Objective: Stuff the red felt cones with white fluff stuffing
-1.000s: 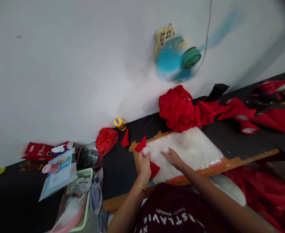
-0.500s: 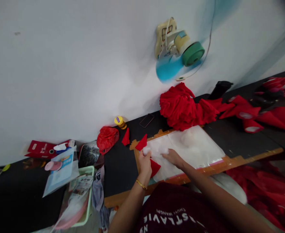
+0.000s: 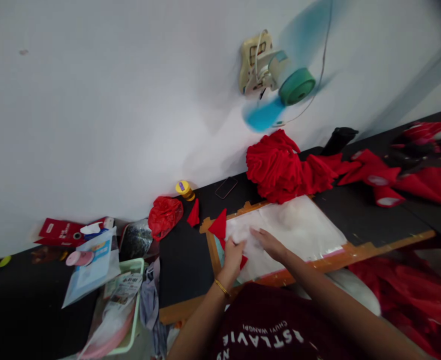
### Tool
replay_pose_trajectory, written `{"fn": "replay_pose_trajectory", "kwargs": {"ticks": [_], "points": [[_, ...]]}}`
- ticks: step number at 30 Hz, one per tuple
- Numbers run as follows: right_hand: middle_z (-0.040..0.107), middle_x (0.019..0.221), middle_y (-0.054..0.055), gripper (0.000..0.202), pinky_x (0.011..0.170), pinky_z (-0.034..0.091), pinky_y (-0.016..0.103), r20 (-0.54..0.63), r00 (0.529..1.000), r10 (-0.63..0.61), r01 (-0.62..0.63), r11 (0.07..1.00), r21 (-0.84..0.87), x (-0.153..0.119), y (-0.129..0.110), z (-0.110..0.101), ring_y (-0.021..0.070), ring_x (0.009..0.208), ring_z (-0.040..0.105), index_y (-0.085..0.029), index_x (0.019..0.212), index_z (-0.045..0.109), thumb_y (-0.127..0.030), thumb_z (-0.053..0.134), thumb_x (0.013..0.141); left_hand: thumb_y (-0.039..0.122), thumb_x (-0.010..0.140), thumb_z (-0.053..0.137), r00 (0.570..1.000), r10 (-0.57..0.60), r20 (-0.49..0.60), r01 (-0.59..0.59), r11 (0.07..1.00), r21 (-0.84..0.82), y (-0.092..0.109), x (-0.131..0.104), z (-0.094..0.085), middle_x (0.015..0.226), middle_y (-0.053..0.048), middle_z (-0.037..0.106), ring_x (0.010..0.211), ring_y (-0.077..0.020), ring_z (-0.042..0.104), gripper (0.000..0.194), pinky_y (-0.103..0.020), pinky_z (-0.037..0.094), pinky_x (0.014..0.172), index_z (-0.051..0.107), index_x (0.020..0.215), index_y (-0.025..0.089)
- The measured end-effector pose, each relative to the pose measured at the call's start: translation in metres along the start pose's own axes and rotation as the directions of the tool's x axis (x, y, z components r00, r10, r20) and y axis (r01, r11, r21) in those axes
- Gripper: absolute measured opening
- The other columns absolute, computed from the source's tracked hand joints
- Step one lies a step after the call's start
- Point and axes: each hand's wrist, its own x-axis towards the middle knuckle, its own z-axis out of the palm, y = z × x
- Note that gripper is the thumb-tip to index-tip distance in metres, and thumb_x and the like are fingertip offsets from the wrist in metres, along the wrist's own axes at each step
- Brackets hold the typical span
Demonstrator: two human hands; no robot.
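Observation:
My left hand (image 3: 234, 256) is closed round a red felt-like cloth piece (image 3: 219, 226), whose pointed end sticks out past the fingers. More red cloth shows under that hand. A tuft of white stuffing (image 3: 240, 233) lies between my two hands, hard to tell from the white sheet behind it. My right hand (image 3: 268, 243) reaches in from the right, its fingers pinched together at the tuft's edge. Both hands are above the white sheet (image 3: 310, 225) taped to the black table.
A big heap of red cloth (image 3: 273, 165) sits behind the sheet, with red cone shapes (image 3: 378, 175) further right. Near the wall are a phone (image 3: 226, 187), a yellow-lidded jar (image 3: 185, 190), a small red cone (image 3: 194, 214) and a red plastic bag (image 3: 165, 217). A fan (image 3: 297, 86) spins overhead.
My left hand has moved right, towards my right hand, and now covers more of the lower red cloth. The white tuft stands out less between the hands.

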Motion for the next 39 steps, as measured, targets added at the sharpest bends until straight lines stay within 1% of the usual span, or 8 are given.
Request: {"fn": "replay_pose_trajectory", "kwargs": {"ticks": [4, 8, 13, 17, 23, 28, 32, 39], "points": [[0.064, 0.067, 0.002, 0.056, 0.049, 0.041, 0.025, -0.033, 0.997, 0.065, -0.062, 0.996, 0.069, 0.001, 0.003, -0.006, 0.0148, 0.054, 0.054, -0.013, 0.107, 0.068, -0.061, 0.051, 0.084, 0.031, 0.064, 0.079, 1.0, 0.002, -0.023, -0.001, 1.0, 0.016, 0.001, 0.013, -0.012, 0.074, -0.006, 0.07, 0.071, -0.0201, 0.064, 0.03, -0.031, 0.051, 0.069, 0.067, 0.088, 0.017], [0.068, 0.1, 0.007, 0.069, 0.051, 0.044, 0.025, -0.096, 0.991, 0.097, -0.091, 0.994, 0.061, 0.001, -0.001, -0.007, 0.0171, 0.07, 0.061, -0.018, 0.138, 0.049, -0.059, 0.055, 0.083, 0.027, 0.067, 0.072, 1.0, -0.004, 0.004, 0.004, 0.998, 0.06, 0.001, 0.016, -0.017, 0.078, -0.005, 0.069, 0.068, -0.0174, 0.062, 0.026, -0.029, 0.049, 0.067, 0.067, 0.09, 0.016], [0.055, 0.141, 0.011, 0.062, 0.099, 0.047, 0.04, -0.009, 0.985, -0.173, 0.171, 0.978, -0.119, 0.002, -0.009, -0.007, 0.027, 0.127, 0.051, -0.024, 0.135, 0.054, -0.055, 0.06, 0.082, 0.015, 0.066, 0.071, 0.989, 0.027, 0.148, -0.064, 0.967, 0.248, 0.005, 0.013, -0.012, 0.075, -0.004, 0.068, 0.065, -0.0164, 0.057, 0.013, -0.026, 0.045, 0.062, 0.068, 0.078, 0.018], [0.073, 0.103, 0.007, 0.032, 0.095, 0.048, 0.039, 0.177, 0.945, -0.276, 0.312, 0.923, -0.226, 0.009, -0.005, -0.009, 0.026, 0.1, 0.065, -0.023, 0.097, 0.072, -0.046, 0.063, 0.077, 0.019, 0.066, 0.075, 0.97, -0.029, 0.24, -0.047, 0.951, 0.305, 0.004, 0.013, -0.009, 0.054, 0.0, 0.057, 0.05, -0.0138, 0.049, 0.015, -0.026, 0.039, 0.052, 0.062, 0.059, 0.019], [0.07, 0.079, 0.002, 0.033, 0.066, 0.051, 0.032, -0.086, 0.988, -0.128, 0.112, 0.978, -0.173, 0.01, 0.017, -0.015, 0.0218, 0.07, 0.063, -0.022, 0.092, 0.068, -0.05, 0.055, 0.079, 0.048, 0.076, 0.069, 0.974, -0.074, 0.216, 0.006, 0.954, 0.3, -0.006, 0.011, -0.018, 0.045, 0.003, 0.047, 0.038, -0.0124, 0.043, 0.038, -0.026, 0.035, 0.042, 0.053, 0.055, 0.021], [0.07, 0.083, 0.004, 0.031, 0.074, 0.05, 0.033, -0.056, 0.985, -0.165, 0.151, 0.968, -0.202, 0.009, 0.022, -0.011, 0.0222, 0.079, 0.063, -0.022, 0.085, 0.067, -0.05, 0.053, 0.078, 0.043, 0.073, 0.074, 0.989, -0.003, 0.149, -0.028, 0.978, 0.206, -0.004, 0.008, -0.015, 0.08, -0.004, 0.066, 0.062, -0.0142, 0.057, 0.037, -0.023, 0.045, 0.054, 0.068, 0.102, 0.02], [0.068, 0.087, 0.005, 0.027, 0.083, 0.049, 0.034, -0.006, 0.96, -0.279, 0.269, 0.931, -0.246, 0.008, 0.014, -0.003, 0.0222, 0.084, 0.064, -0.022, 0.079, 0.066, -0.047, 0.056, 0.077, 0.033, 0.067, 0.079, 0.988, 0.15, 0.023, -0.152, 0.972, 0.182, 0.002, 0.009, -0.006, 0.082, -0.003, 0.065, 0.072, -0.0141, 0.056, 0.025, -0.023, 0.045, 0.066, 0.07, 0.086, 0.018], [0.066, 0.072, 0.0, 0.036, 0.064, 0.047, 0.03, -0.081, 0.996, -0.045, 0.037, 0.995, -0.093, -0.005, 0.011, -0.002, 0.0191, 0.067, 0.058, -0.022, 0.075, 0.062, -0.056, 0.052, 0.083, 0.042, 0.069, 0.075, 0.995, 0.072, -0.064, -0.064, 0.992, 0.109, 0.004, 0.007, -0.011, 0.071, 0.0, 0.06, 0.06, -0.0115, 0.05, 0.03, -0.023, 0.041, 0.058, 0.066, 0.081, 0.016]]}}
